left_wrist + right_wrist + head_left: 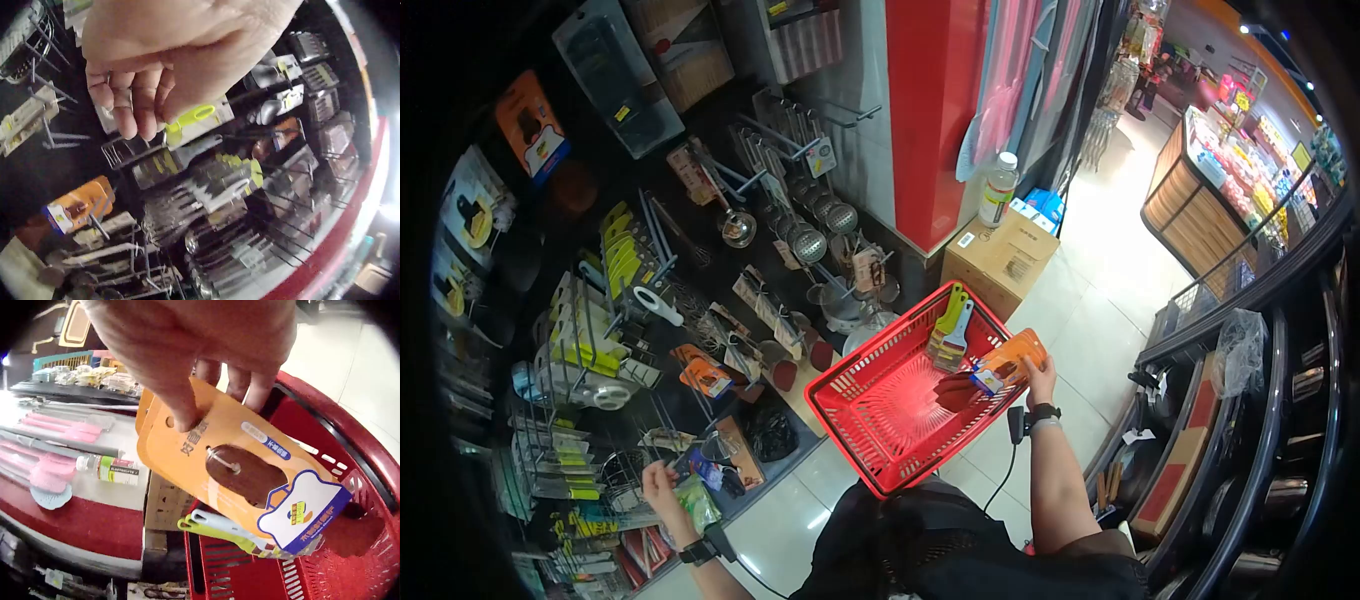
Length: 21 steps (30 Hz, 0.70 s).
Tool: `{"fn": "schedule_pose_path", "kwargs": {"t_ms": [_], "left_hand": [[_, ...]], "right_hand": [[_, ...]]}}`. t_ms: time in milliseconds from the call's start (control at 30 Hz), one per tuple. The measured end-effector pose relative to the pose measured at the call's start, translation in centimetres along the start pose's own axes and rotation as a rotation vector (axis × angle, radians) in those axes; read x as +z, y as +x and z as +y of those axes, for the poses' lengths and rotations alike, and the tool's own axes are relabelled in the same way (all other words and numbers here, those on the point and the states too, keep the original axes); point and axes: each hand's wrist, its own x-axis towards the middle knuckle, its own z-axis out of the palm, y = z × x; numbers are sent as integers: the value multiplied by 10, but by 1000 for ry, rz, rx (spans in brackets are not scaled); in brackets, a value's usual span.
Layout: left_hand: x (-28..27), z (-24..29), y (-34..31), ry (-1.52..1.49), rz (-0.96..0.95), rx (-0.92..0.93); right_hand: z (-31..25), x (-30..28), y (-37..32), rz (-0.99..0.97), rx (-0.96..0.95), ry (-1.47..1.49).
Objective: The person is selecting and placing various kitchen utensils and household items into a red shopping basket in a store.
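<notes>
My right hand point(1040, 380) pinches orange carded packaging point(234, 450) by its top end, thumb on the printed front. A dark brown utensil with a rounded end point(353, 531) shows below the card, over the basket. The red shopping basket point(900, 400) sits in front of my body. Inside it lie carded tools with green and pale blue handles point(950, 330). My left hand point(662, 490) is by the hanging rack at the left, its fingers loosely bent. In the left wrist view, nothing shows in its fingers, and a green-handled tool point(190, 119) hangs behind them.
Skimmers and ladles point(805, 240) hang on hooks along the dark wall, with several carded tools lower left. A cardboard box point(1000, 260) bearing a clear bottle point(998, 190) stands beyond the basket. Dark shelving point(1250, 440) lines the right side, and tiled floor point(1090, 300) runs between.
</notes>
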Motion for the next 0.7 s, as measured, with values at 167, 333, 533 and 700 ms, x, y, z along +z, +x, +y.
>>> {"fn": "schedule_pose_path", "kwargs": {"t_ms": [167,333,533,700], "left_hand": [[87,29,-38,127,-377,45],[175,38,-73,259,-827,200],[256,49,-86,246,-860,648],[281,25,-93,204,-1003,614]], "right_hand": [[1,30,-35,-288,-80,-240],[-34,91,-83,-480,-96,-277],[-23,125,-104,-801,-150,-347],[7,126,-120,-902,-43,-281]]}}
